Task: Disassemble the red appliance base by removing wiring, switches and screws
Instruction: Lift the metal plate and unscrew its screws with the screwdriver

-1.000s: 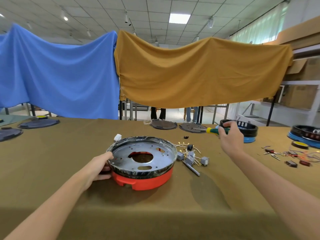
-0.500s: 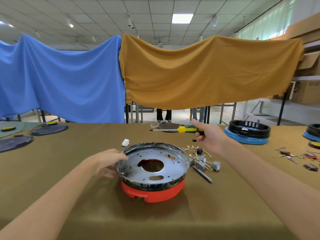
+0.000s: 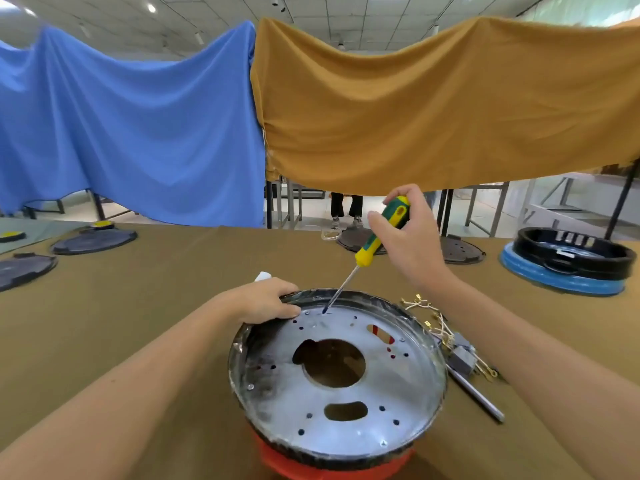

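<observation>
At the near edge of the worktop [image 3: 138, 327] sat the red appliance base [image 3: 332, 460], with a round metal plate [image 3: 332, 368] on top showing a large central hole, a slot and many small holes; a few screws [image 3: 383, 443] were left in it. The left hand [image 3: 266, 301] rested on the far left rim of the plate, fingers curled over the edge to steady it. Just right of the base lay a heap of pulled wires and small grey switches [image 3: 457, 351], with a thin metal rod [image 3: 476, 393] beside them, so the wiring step looked done. The right hand [image 3: 410, 237] gripped the green and yellow handle of a screwdriver [image 3: 367, 251], held tilted, its tip touching the plate close to the left fingers. The step in hand appeared to be screw removal. The next move would call for seating the tip squarely in a screw head, pressing down and turning while the left hand kept the base from spinning. Farther off, dark round lids [image 3: 93, 240] lay toward the far left edge and a black and blue base [image 3: 568, 268] near the far right edge.
</observation>
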Available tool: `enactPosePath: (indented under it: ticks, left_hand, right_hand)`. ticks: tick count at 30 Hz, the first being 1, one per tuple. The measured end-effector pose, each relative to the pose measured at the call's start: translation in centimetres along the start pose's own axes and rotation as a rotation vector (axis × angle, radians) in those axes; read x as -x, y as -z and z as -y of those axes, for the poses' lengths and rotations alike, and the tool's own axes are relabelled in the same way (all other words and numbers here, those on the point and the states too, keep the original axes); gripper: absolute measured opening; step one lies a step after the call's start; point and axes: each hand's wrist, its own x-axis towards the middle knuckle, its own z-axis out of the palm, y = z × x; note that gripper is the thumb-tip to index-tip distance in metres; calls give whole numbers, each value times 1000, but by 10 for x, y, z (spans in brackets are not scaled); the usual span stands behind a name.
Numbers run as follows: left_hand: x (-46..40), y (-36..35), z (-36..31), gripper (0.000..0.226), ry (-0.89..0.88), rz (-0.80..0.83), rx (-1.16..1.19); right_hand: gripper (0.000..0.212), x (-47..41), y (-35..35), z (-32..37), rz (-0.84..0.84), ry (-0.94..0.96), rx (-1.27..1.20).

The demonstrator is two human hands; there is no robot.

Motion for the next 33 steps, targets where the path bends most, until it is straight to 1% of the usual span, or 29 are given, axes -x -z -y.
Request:
enactPosePath:
  ticks: [2,4,7,11,14,16,18,20,24,33]
  left_hand:
    - [-5,4,0,8,-28,5,-13]
    - [-10,3,-2,8,-26,-11,-26]
    - [-12,-4,-4,12,27,-42,-15]
    - [-7,-1,-3,28,164,-6,-83]
    - [-5,-5,-1,40,203,-36,-3]
    - [-2,-12,1,38,191,-68,75]
    - [2,-15,2,29,184,-90,106]
    - [4,-16,0,27,177,-103,101]
    - [6,-15,-2,31,167,-109,84]
    - [8,-16,-4,23,164,-132,72]
  right_hand:
    - [20,-5,-11,-5,24,31,14]
    - [19,-8,-20,-6,46,54,11]
    - [19,-9,-28,-3,72,81,9]
    - [18,-9,-34,6,110,143,37]
    - [18,-8,-35,8,131,156,54]
    - [18,-7,-37,9,131,150,49]
    - [18,-7,-38,10,124,151,42]
    - [18,-8,-40,11,131,162,43]
    - [19,-10,-42,12,169,169,71]
    - [20,-15,-40,11,192,145,98]
